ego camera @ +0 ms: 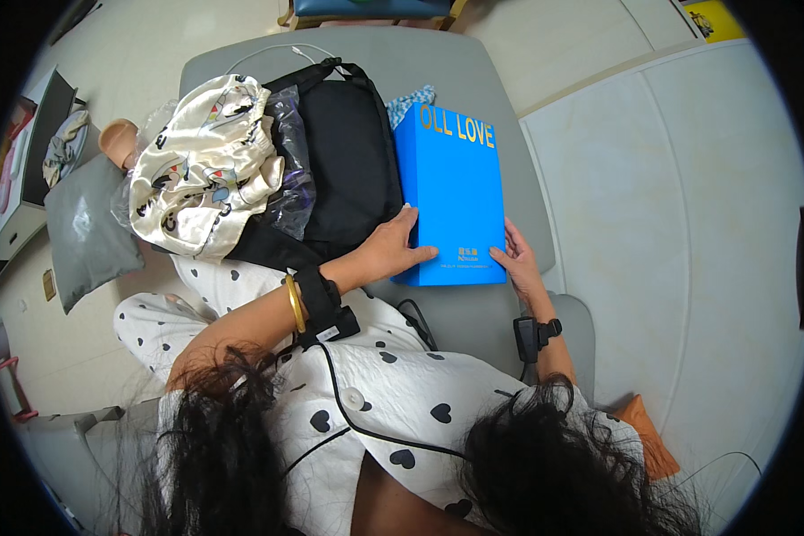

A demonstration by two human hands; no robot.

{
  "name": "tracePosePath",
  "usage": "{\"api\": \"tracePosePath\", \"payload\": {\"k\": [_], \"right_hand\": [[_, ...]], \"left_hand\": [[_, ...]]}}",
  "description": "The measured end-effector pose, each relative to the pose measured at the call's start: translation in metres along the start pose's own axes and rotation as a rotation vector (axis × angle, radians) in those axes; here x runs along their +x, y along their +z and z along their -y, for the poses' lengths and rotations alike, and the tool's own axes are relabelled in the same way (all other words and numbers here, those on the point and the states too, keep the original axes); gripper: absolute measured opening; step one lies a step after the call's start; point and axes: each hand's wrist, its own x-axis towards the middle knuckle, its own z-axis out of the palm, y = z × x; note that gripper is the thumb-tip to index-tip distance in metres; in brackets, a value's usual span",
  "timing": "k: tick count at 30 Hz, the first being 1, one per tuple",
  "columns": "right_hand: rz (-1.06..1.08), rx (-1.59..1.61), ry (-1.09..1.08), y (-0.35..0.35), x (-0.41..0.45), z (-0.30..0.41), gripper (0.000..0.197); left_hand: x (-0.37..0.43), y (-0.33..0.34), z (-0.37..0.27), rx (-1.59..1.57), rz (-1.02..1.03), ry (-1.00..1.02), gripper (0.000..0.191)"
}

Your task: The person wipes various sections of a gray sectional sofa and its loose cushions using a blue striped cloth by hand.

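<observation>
Both of my hands grip a bright blue box (457, 194) with gold lettering on its face. My left hand (394, 240) holds its lower left side, thumb on the front. Around the lower right edge, my right hand (519, 258) has its thumb on the front and its fingers along the side. Just left of the box lies a black fabric bag (352, 161). A cream satin garment (208, 167) with printed figures rests over the bag's left part, beside crumpled clear plastic (293, 167). Blue-and-white patterned cloth (409, 104) peeks out behind the box.
Under these things is a grey upholstered seat (442, 53). A white cable (268, 48) curves along its far edge. At left are a grey cushion (90, 234) and a white cabinet (23, 221). A pale panelled wall (723, 201) borders the right side, with an orange item (646, 435) below.
</observation>
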Motion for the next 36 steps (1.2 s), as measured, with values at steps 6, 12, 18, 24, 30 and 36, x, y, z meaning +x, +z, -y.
{"api": "tracePosePath", "payload": {"k": [6,12,18,24,30,36], "right_hand": [[-0.023,0.046,-0.018,0.009,0.009,-0.012,0.077],[-0.042,0.0,0.156,0.027,0.002,-0.023,0.07],[0.04,0.251,0.395,0.022,0.003,-0.027,0.062],[0.097,0.343,0.301,0.01,-0.016,-0.041,0.059],[0.324,0.103,0.447,-0.09,-0.107,-0.067,0.069],[-0.066,-0.874,0.108,-0.146,-0.025,-0.031,0.058]], "left_hand": [[-0.01,0.005,-0.004,0.341,-0.088,0.086,0.076],[-0.017,0.0,-0.011,0.863,0.167,0.142,0.066],[-0.017,-0.004,-0.014,0.96,0.244,0.12,0.066],[-0.03,-0.051,-0.021,0.572,0.277,0.257,0.045],[-0.077,-0.152,-0.041,0.564,-0.286,0.178,0.032],[-0.109,-0.197,-0.014,1.316,-0.454,-0.225,0.068]]}}
